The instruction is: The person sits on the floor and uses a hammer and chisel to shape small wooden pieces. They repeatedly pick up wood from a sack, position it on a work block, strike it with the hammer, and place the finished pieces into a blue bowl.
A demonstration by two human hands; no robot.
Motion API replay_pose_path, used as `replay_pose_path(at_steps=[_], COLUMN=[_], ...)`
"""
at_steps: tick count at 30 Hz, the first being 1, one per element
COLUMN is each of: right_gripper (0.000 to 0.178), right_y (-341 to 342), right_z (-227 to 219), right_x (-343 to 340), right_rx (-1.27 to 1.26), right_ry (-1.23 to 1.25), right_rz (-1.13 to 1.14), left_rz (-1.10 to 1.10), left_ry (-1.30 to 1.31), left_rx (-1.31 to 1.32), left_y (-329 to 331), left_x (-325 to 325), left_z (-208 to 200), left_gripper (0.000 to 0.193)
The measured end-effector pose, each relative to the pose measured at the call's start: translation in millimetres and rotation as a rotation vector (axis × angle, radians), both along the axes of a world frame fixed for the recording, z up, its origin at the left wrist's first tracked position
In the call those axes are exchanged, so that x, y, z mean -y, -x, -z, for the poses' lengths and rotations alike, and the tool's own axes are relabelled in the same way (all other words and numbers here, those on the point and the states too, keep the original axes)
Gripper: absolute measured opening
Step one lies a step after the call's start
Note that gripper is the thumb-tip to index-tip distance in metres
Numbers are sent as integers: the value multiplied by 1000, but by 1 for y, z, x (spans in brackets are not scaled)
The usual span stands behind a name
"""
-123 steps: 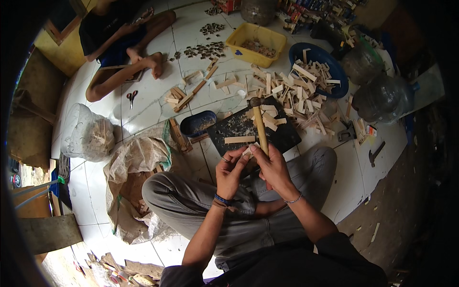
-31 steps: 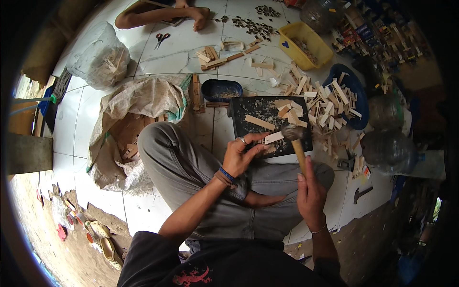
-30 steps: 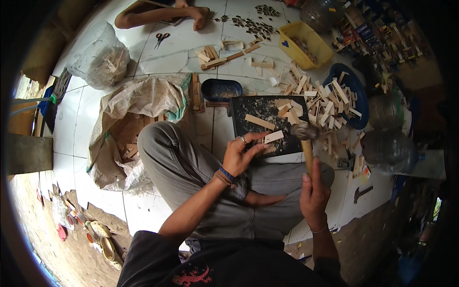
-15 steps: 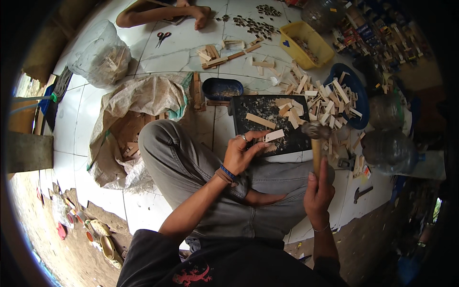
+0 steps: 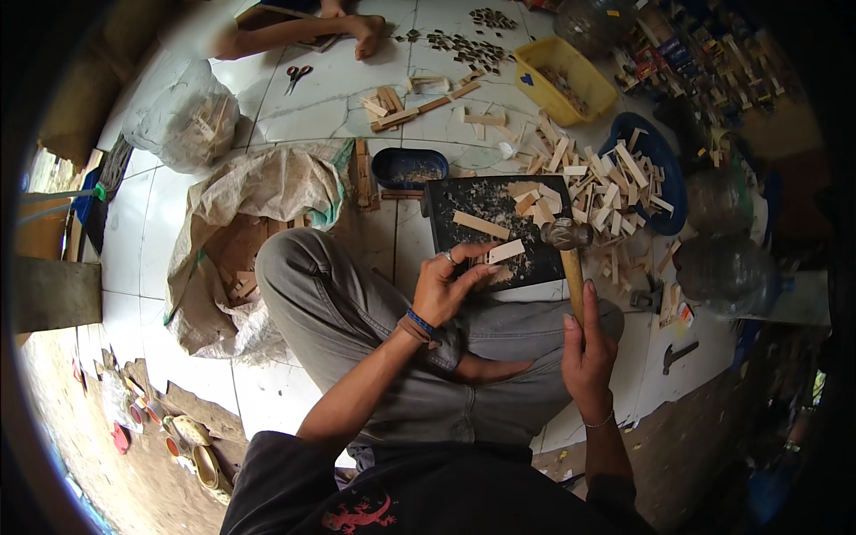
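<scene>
A small pale wood block [image 5: 508,251] sits over the near half of a black board [image 5: 442,198], its near-left end pinched between the thumb and fingers of the left hand [image 5: 442,282]; whether it touches the board is hard to tell. The right hand [image 5: 589,358] is closed round the wooden handle of a hammer [image 5: 573,276], whose head is at the board's right edge, apart from the block. A wood strip [image 5: 481,225] lies just beyond the block, and loose wood pieces [image 5: 539,205] lie toward the board's far right corner. Past that corner, a heap of wood offcuts [image 5: 610,192] spreads across the tiled floor [image 5: 127,234] into a blue basin [image 5: 675,207]. Beyond the board's far left corner stands a blue oval tray [image 5: 382,175].
</scene>
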State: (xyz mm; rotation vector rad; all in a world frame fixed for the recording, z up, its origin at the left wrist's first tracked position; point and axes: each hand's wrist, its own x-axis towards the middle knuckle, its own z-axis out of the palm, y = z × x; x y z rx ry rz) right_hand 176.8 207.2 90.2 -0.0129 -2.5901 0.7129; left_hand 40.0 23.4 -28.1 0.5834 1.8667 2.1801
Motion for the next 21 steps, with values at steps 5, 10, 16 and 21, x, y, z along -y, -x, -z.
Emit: replay_pose_path(at_steps=[5, 10, 16, 21], right_gripper=[54, 54, 54, 51], right_y=[-6, 2, -1, -1], right_z=[-3, 19, 57, 87], right_x=[-5, -10, -30, -32], right_rx=[576, 214, 276, 335], right_ry=[-79, 87, 152, 145], right_rz=[-63, 43, 157, 225], left_rz=[26, 17, -62, -169], left_ry=[-27, 49, -117, -258], left_rx=[94, 57, 215, 310], left_y=[0, -1, 5, 12], left_x=[-2, 1, -1, 7], left_z=[2, 3, 12, 18], left_gripper=[30, 33, 37, 47])
